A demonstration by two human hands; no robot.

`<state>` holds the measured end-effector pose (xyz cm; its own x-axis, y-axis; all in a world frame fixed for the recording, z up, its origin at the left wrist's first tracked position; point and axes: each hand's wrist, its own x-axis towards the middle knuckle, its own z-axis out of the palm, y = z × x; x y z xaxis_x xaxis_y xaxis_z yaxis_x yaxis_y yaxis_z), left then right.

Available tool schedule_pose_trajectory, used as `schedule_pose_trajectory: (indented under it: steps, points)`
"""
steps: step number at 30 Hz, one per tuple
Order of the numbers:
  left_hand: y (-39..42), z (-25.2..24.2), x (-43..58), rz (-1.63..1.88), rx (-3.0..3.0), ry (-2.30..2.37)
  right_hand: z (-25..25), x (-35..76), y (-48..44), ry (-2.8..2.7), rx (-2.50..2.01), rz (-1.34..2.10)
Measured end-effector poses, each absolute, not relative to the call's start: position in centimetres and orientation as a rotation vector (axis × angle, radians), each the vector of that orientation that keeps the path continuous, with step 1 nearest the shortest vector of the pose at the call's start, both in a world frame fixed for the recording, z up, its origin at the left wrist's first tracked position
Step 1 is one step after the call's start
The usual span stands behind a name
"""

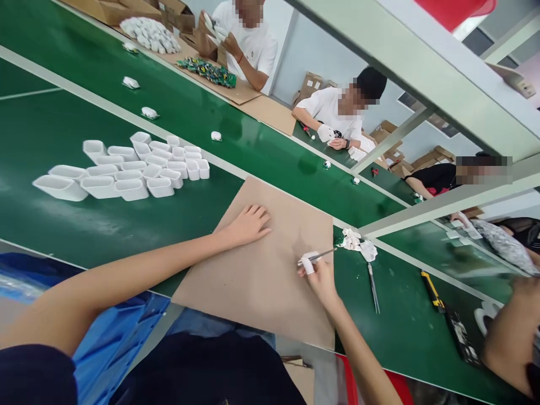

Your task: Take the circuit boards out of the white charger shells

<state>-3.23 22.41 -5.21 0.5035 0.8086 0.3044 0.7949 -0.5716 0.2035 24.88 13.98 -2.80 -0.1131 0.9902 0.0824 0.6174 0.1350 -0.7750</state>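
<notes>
My left hand (250, 225) lies flat on a brown cardboard sheet (253, 275), fingers stretched out and holding nothing. Over the sheet's right side, my right hand (321, 278) is closed around a pair of metal tweezers (324, 253). White covers sit on some of its fingers. Nothing can be made out in the tweezers' tips. To the left of the sheet, several white open-topped plastic housings (101, 187) stand grouped on the green bench. Just right of the sheet lie some crumpled white pieces (351, 239) and a second pair of tweezers (373, 289).
Green conveyor belt (253, 146) runs beyond the bench, carrying small white-topped parts (149, 112). Slanted metal frame posts (442, 211) rise at the right. A yellow-black cutter (432, 289) lies near a co-worker's arm (510, 337). Co-workers sit across, one by a circuit-board pile (206, 70).
</notes>
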Motion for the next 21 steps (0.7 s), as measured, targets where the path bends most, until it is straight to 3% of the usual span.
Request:
schedule_pose_trajectory:
  steps: [21]
  points:
    - [22.0, -5.1, -3.5, 0.603, 2.625, 1.406, -3.2, 25.4, 17.1, -1.958, -1.579, 0.549]
